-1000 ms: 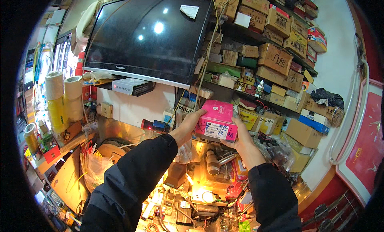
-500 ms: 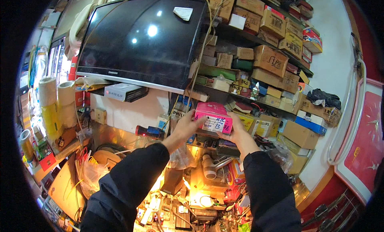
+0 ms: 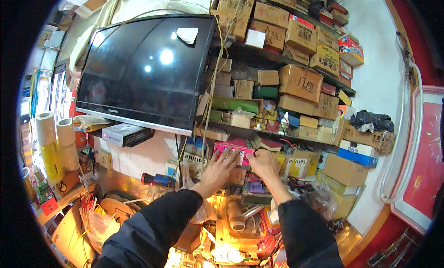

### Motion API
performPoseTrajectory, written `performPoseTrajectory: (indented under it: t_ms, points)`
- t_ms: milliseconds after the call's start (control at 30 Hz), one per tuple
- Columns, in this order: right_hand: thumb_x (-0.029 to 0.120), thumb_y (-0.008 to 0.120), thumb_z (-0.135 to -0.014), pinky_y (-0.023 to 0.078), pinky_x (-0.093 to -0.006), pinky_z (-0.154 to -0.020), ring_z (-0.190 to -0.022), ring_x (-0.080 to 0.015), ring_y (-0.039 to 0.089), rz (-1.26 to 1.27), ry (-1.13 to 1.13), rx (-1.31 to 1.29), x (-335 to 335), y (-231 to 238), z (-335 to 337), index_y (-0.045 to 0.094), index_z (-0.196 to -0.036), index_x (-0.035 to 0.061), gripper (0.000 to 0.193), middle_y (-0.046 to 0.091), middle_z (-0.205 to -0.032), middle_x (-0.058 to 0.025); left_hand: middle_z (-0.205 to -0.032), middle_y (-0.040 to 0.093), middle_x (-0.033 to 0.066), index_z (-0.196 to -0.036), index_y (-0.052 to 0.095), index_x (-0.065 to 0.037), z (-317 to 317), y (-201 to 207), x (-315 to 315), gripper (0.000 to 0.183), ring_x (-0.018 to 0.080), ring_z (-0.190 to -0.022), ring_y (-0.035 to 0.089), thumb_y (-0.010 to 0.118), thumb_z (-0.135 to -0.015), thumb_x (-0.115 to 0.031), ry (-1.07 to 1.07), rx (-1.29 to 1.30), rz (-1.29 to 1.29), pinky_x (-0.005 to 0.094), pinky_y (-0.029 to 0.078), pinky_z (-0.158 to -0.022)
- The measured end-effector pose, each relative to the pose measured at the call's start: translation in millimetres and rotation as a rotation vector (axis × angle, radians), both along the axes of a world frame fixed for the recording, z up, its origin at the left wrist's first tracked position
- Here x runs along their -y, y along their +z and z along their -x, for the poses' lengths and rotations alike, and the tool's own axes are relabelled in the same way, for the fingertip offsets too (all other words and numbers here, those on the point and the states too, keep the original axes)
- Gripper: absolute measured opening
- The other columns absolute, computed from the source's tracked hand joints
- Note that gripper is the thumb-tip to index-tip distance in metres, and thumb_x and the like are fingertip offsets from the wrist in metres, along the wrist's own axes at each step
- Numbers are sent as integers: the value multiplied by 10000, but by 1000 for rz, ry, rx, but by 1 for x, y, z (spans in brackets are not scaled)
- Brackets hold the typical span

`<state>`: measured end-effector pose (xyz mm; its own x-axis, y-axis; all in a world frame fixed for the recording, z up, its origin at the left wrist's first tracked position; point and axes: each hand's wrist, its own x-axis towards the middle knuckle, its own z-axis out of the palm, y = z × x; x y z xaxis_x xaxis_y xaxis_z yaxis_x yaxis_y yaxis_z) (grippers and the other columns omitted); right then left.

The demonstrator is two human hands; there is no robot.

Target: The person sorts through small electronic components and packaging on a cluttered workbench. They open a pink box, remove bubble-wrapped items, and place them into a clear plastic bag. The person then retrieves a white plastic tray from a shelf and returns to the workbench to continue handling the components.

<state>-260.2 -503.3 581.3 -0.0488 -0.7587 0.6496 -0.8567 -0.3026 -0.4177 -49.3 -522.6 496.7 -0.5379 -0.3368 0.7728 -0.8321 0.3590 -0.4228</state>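
Left hand (image 3: 216, 172) lies fingers spread against the front of the pink box (image 3: 242, 147), which sits just below the shelf (image 3: 273, 135). The right hand (image 3: 265, 163) curls its fingers at the box's right end; whether they grip it, I cannot tell. A yellow carton (image 3: 298, 165) is near the right hand.

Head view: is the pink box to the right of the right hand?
No, the pink box lies to the left of the right hand, with the left hand's fingers spread in front of it.
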Motion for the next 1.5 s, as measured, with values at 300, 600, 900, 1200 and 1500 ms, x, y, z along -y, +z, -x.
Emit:
performPoseTrajectory:
  t_ms: [300, 600, 900, 1200, 1500]
  points:
    - [174, 735, -1030, 609, -571, -1082, -1299, -478, 732, 309, 306, -205, 58, 11, -90, 770, -1372, 53, 364, 738, -1479, -235, -1661, 580, 217, -1530, 676, -28, 4, -24, 17, 681, 438, -1614, 467, 805, -893, -231, -17, -83, -138, 619, 347, -1382]
    - [-20, 772, -900, 678, -491, -915, -1159, -341, 789, 742, 327, -211, 73, -19, -95, 830, -1228, 127, 364, 838, -1246, -94, -1583, 658, 173, -1470, 771, -78, 12, -34, 11, 544, 440, -1557, 524, 762, -934, -169, -54, -164, -233, 639, 381, -1341]
    - [-24, 804, -841, 679, -453, -862, -1214, -290, 773, 828, 305, -271, 83, -27, -92, 841, -1216, 162, 420, 843, -1234, -42, -1600, 647, 162, -1513, 758, -149, 12, -31, 3, 604, 433, -1574, 512, 800, -912, -184, -14, -145, -267, 644, 390, -1334]
    - [21, 768, -892, 673, -449, -809, -1151, -283, 784, 894, 320, -259, 84, -26, -92, 846, -1168, 152, 316, 844, -1158, -36, -1584, 654, 164, -1462, 775, -78, 11, -41, 24, 569, 422, -1584, 506, 798, -903, -185, -19, -128, -254, 647, 381, -1339]
    - [72, 823, -948, 656, -451, -868, -1022, -328, 800, 781, 305, -289, 19, -6, -55, 846, -1106, 72, 160, 856, -1115, -90, -1693, 549, 210, -1603, 606, 17, 15, -28, 9, 769, 451, -1682, 404, 815, -880, -139, -130, -232, -252, 604, 433, -1314]
